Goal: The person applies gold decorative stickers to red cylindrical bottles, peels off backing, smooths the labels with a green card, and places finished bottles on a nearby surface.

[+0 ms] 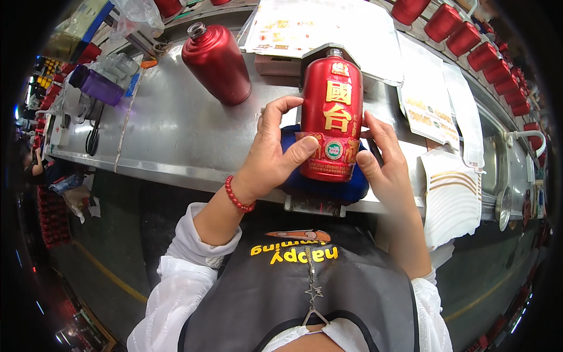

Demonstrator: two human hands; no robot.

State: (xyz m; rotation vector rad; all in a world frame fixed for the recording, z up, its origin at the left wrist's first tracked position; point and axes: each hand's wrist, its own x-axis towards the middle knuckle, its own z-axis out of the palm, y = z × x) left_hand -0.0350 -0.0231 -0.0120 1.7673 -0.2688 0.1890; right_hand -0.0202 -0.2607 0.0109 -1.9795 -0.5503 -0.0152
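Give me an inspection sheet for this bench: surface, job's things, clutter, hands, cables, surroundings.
Surface: metal bench, bare and shiny at left, sheets covering the right.
Job's things: red labelled bottle lying on a blue pad in a jig; second red bottle, unlabelled, standing apart at upper left.
Clutter: label sheets, white label stack, purple box, clear plastic bag.
Hands: left hand and right hand press thumbs on the labelled bottle's lower label; red bead bracelet on the left wrist.
Cables: dark cable loop at the bench's left end.
Surroundings: row of red bottles along the far right; dark floor with a yellow line.
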